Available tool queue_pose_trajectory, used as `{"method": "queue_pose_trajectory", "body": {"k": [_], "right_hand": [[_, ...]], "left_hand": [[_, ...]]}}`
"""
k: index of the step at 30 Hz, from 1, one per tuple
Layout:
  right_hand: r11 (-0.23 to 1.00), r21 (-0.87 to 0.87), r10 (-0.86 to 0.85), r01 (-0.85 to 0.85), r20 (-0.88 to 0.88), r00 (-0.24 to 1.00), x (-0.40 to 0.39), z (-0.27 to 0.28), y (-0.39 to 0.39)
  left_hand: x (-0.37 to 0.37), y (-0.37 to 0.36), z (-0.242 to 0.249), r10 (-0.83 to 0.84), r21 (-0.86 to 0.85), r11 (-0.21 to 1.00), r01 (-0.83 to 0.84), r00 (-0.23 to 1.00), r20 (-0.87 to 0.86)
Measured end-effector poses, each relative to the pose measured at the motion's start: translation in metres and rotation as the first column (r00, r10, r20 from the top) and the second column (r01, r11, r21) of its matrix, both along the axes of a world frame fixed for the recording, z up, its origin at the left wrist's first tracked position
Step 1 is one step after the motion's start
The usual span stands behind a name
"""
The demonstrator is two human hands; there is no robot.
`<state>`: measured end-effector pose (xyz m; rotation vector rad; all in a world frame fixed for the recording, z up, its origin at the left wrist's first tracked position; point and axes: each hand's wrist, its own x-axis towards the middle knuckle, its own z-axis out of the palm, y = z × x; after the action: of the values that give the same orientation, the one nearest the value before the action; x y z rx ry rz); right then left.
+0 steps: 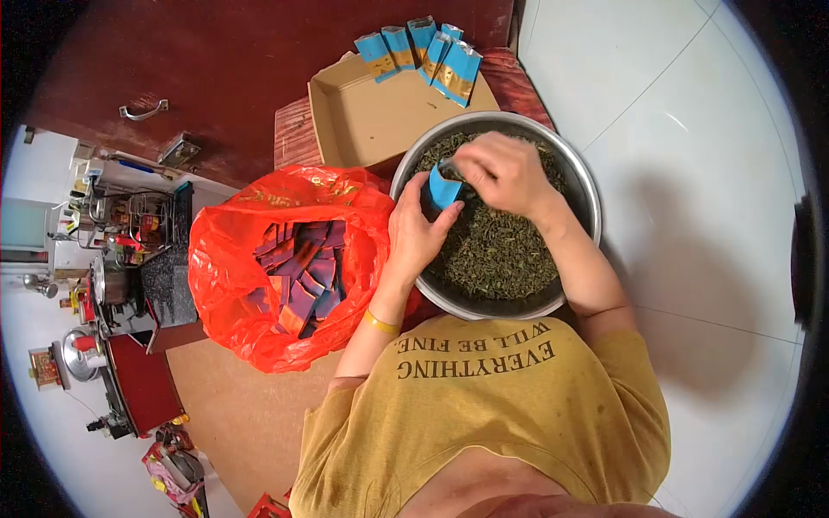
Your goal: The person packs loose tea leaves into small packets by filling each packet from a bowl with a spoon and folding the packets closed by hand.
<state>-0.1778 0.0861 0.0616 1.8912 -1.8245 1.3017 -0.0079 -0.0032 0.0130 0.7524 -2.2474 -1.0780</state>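
1. Head view: the left hand [418, 226] held a small blue packet [444, 190] upright, thumb and fingers closed around its sides, with its open top facing up.
2. The right hand [504, 173] was just beside the packet's mouth, its fingers curled inward; whether they had hold of anything could not be told.
3. The packet was over the left part of a metal basin [593, 194], above a broad heap of dried, dark green leaves [505, 259].
4. Beyond the basin lay a shallow cardboard box [354, 121], with several blue-and-gold packets [458, 71] grouped at its far end.
5. Left of the basin was an open red plastic bag [223, 268], with many purple and orange pieces [306, 268] piled inside.
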Motion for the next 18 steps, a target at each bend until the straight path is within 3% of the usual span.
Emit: {"method": "queue_pose_trajectory", "body": {"k": [2,4,5,7,8,10,14,16,17,18], "right_hand": [[0.988,-0.090,-0.119,0.122,0.040,0.992,-0.014,-0.001,0.001],[0.940,0.114,-0.334,0.322,0.119,0.935,-0.025,-0.002,0.003],[0.940,0.113,-0.334,0.321,0.121,0.935,-0.033,-0.008,0.003],[0.870,0.349,-0.380,0.349,0.020,0.925,-0.047,-0.031,-0.001],[0.868,0.347,-0.388,0.355,0.027,0.921,-0.046,-0.043,-0.004],[0.767,0.637,-0.272,0.073,0.221,0.936,-0.038,-0.063,-0.011],[0.813,0.582,-0.225,0.034,0.258,0.940,-0.041,-0.074,-0.016],[0.817,0.577,-0.326,0.006,0.453,0.830,-0.049,-0.063,-0.011],[0.824,0.566,-0.349,0.033,0.461,0.816,-0.057,-0.063,-0.011],[0.897,0.440,-0.304,0.050,0.530,0.792,-0.058,-0.055,-0.007]], "left_hand": [[0.000,0.001,0.000,0.010,0.008,1.000,-0.010,1.000,-0.005],[0.000,0.001,0.001,0.010,0.021,1.000,-0.010,1.000,-0.003],[0.000,0.001,0.001,0.010,0.020,1.000,-0.010,1.000,-0.001],[0.000,0.000,-0.001,-0.007,0.002,1.000,0.007,1.000,-0.029],[0.000,0.000,-0.002,-0.016,-0.003,1.000,0.016,1.000,-0.024],[-0.001,-0.001,-0.005,0.000,0.007,1.000,0.000,0.999,-0.052],[-0.001,0.000,-0.005,0.019,-0.016,1.000,-0.020,0.999,-0.051],[0.000,0.000,-0.003,0.003,-0.026,1.000,-0.004,0.999,-0.050],[0.001,0.000,-0.002,0.011,-0.026,1.000,-0.013,0.999,-0.050],[0.001,0.000,0.000,0.002,-0.008,1.000,-0.003,0.999,-0.043]]}}
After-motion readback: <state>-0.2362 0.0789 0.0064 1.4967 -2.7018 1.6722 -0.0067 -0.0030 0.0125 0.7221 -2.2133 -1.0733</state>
